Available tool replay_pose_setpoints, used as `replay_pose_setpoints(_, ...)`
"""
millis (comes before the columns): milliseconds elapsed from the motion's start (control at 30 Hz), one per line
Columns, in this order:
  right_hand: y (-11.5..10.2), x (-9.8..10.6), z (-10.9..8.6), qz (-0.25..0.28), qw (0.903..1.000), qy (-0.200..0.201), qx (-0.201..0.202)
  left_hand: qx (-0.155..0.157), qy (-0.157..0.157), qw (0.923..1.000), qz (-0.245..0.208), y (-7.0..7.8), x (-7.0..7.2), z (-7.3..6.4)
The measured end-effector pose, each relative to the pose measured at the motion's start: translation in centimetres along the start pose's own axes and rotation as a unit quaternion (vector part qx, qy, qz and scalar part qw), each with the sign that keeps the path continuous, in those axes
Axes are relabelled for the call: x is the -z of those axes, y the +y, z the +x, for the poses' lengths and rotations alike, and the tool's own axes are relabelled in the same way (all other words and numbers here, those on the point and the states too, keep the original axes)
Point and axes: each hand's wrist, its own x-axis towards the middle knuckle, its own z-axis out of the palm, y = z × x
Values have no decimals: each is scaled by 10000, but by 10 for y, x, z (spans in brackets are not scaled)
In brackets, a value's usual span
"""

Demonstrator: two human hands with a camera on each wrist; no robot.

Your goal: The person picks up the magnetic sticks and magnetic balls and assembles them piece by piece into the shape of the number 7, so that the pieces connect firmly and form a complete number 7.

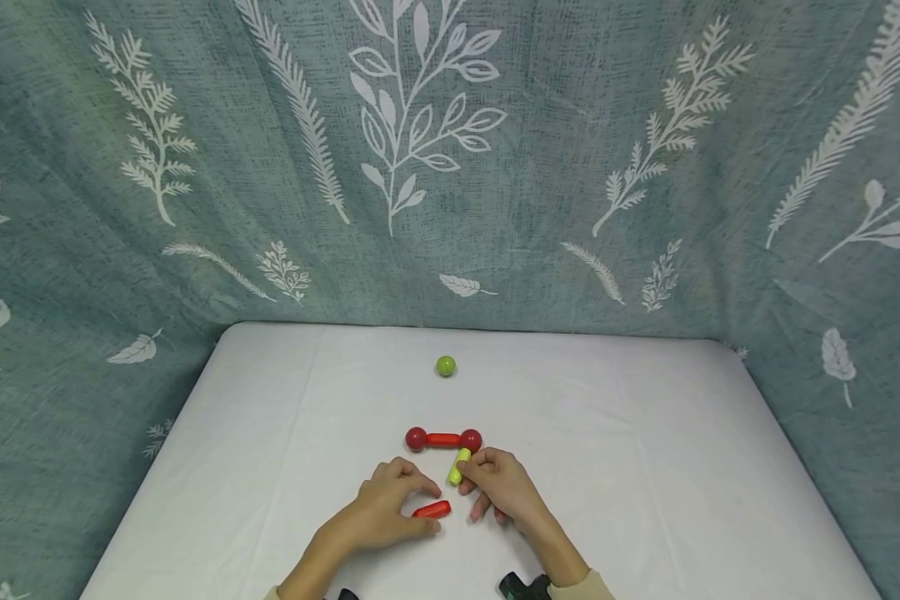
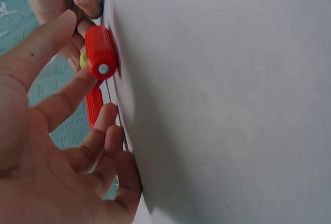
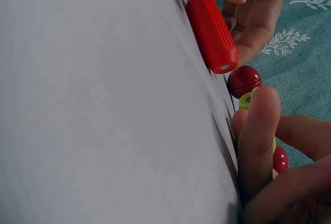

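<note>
My right hand (image 1: 504, 486) pinches a yellow-green magnetic rod (image 1: 459, 467) between thumb and fingers. The rod's far end meets the right red ball (image 1: 471, 440), which sits at one end of a red rod (image 1: 443, 440); a second red ball (image 1: 416, 439) is at the other end. A loose red rod (image 1: 432, 509) lies on the table between the thumb and fingers of my left hand (image 1: 386, 507). In the left wrist view this red rod (image 2: 101, 53) shows a silvery metal end, and the thumb stands apart from it. The right fingers partly hide the yellow-green rod (image 3: 246, 100) in the right wrist view.
A green ball (image 1: 446, 366) lies farther back on the white-covered table (image 1: 607, 433). A dark object (image 1: 523, 586) is by the right wrist at the front edge. Behind and beside the table hangs a green-blue cloth (image 1: 540, 167) with white leaf patterns.
</note>
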Motion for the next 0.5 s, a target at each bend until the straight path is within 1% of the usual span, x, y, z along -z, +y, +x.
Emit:
replay_pose_setpoints(133, 0, 0, 0, -1, 10000, 13, -6, 51, 45, 9997, 214, 5, -4, 1)
replay_pose_setpoints(333, 0, 1, 0, -2, 10000, 13, 6, 97, 138, 9992, 355, 12, -7, 2)
replay_pose_setpoints(500, 0, 0, 0, -9, 10000, 15, 12, 136, 165, 9987, 461, 16, -8, 4)
